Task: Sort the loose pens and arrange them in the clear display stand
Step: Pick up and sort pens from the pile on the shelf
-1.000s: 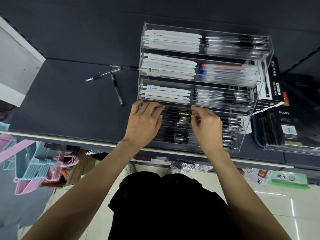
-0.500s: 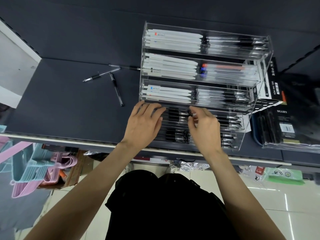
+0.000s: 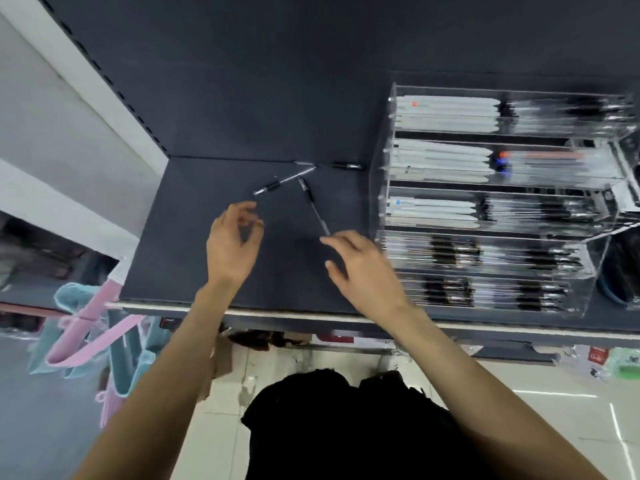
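Note:
Three loose black-grip pens lie on the dark shelf [image 3: 194, 237]: one slanted pen [image 3: 282, 181], one pointing toward me [image 3: 313, 209], and one by the back wall [image 3: 341, 165]. The clear display stand [image 3: 377, 209] at the right holds tiers of white and black pens. My left hand [image 3: 232, 244] hovers open just below the slanted pen's tip. My right hand [image 3: 363, 268] hovers open with its fingertips near the lower end of the pen that points toward me. Neither hand holds anything. The picture is blurred by motion.
A white shelf upright [image 3: 69, 81] borders the left side. Pink and blue hangers [image 3: 90, 323] hang below the shelf's front edge [image 3: 277, 311]. A dark box [image 3: 623, 268] sits right of the stand. Tiled floor [image 3: 536, 393] lies below.
Both hands have left the stand's lower tiers and moved left over the shelf toward the loose pens. The view has swung left, so the stand now sits at the right.

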### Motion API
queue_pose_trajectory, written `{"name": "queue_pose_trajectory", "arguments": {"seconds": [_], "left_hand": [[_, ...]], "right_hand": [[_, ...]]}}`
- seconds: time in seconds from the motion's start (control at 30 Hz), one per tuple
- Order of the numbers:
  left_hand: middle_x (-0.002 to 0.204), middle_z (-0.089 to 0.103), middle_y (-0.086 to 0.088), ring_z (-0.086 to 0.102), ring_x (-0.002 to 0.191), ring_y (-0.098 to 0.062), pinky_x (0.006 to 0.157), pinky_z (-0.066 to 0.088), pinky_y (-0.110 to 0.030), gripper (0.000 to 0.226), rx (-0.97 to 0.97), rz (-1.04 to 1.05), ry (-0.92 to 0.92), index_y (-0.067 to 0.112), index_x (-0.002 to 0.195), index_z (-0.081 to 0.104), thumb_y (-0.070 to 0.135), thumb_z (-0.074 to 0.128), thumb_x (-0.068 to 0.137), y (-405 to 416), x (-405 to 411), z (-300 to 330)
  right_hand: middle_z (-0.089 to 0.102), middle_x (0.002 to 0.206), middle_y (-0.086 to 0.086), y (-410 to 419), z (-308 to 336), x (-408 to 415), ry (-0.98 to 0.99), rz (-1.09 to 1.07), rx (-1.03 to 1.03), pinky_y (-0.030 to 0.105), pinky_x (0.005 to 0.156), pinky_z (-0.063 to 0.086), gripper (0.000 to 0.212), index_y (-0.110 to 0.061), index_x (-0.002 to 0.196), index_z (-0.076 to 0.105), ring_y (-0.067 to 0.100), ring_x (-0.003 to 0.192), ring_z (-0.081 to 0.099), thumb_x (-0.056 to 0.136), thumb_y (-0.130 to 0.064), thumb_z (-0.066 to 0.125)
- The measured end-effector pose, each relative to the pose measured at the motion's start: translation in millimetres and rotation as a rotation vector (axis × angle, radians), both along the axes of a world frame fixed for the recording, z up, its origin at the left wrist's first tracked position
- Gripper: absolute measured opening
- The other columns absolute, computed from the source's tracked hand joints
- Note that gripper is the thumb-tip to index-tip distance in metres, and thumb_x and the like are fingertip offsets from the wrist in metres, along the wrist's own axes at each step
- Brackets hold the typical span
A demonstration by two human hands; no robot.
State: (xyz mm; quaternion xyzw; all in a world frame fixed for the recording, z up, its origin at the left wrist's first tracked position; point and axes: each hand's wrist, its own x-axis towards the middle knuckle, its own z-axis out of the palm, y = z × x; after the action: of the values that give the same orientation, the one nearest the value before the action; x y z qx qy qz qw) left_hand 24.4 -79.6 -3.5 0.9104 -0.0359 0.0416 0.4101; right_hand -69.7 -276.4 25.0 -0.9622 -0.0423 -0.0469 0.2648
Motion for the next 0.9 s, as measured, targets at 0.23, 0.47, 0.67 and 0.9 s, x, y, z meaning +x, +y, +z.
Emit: {"name": "queue_pose_trajectory", "arguments": {"seconds": [0.23, 0.47, 0.67, 0.9], "left_hand": [[0.133, 0.046, -0.013, 0.040, 0.122, -0.033, 0.099, 0.037, -0.041, 0.052, 0.510, -0.379, -0.002, 0.014, 0.140, 0.038, 0.022, 0.054, 0.091, -7, 109, -12], [0.122, 0.050, -0.011, 0.044, 0.113, -0.028, 0.088, 0.042, -0.037, 0.032, 0.804, -0.642, -0.159, 0.008, 0.125, 0.048, 0.017, 0.046, 0.095, -39, 148, -30], [0.137, 0.046, -0.011, 0.044, 0.122, -0.029, 0.097, 0.039, -0.039, 0.026, 0.731, -0.883, -0.361, 0.000, 0.119, 0.055, 0.009, 0.045, 0.096, -59, 168, -39], [0.116, 0.054, -0.010, 0.050, 0.106, -0.027, 0.088, 0.041, -0.035, 0.027, 0.658, -0.945, -0.116, 0.012, 0.120, 0.051, 0.017, 0.056, 0.093, -77, 173, -25]], "right_hand": [[0.042, 0.133, 0.011, 34, -38, 78, 0.292, -0.244, -0.216, 0.042, 0.096, 0.044, 0.048, -0.016, 0.138, 0.041, 0.031, 0.120, 0.040, 0.094, -0.029, 0.053], [0.056, 0.116, 0.008, 34, -43, 97, 0.306, -0.412, -0.242, 0.036, 0.080, 0.051, 0.026, -0.012, 0.120, 0.054, 0.028, 0.107, 0.057, 0.095, -0.016, 0.050], [0.057, 0.112, 0.008, 38, -46, 88, 0.289, -0.489, -0.312, 0.034, 0.067, 0.050, 0.024, -0.012, 0.115, 0.055, 0.027, 0.100, 0.061, 0.092, -0.008, 0.051], [0.059, 0.106, 0.009, 38, -46, 81, 0.211, -0.470, -0.323, 0.034, 0.068, 0.049, 0.030, -0.012, 0.110, 0.063, 0.028, 0.102, 0.057, 0.087, 0.001, 0.049]]}}
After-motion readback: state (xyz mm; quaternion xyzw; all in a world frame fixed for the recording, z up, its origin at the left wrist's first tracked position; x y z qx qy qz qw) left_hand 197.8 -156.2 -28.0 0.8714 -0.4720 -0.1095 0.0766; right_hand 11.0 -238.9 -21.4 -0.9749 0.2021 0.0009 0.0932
